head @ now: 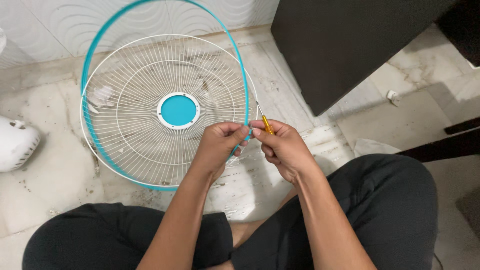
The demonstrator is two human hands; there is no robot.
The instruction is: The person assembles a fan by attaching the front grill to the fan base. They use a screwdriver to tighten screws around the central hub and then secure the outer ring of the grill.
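Pinching teal ring [239, 55] at fan guard [150, 107], left hand [220, 145], right hand [282, 145] gripping yellow screwdriver [266, 123]

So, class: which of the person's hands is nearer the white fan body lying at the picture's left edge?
Left. The left hand is nearer the fan body; the right hand lies farther right.

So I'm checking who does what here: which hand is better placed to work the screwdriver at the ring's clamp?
Probably the right hand: it grips the yellow screwdriver, tip at the teal ring. The left hand pinches the ring against the white fan guard.
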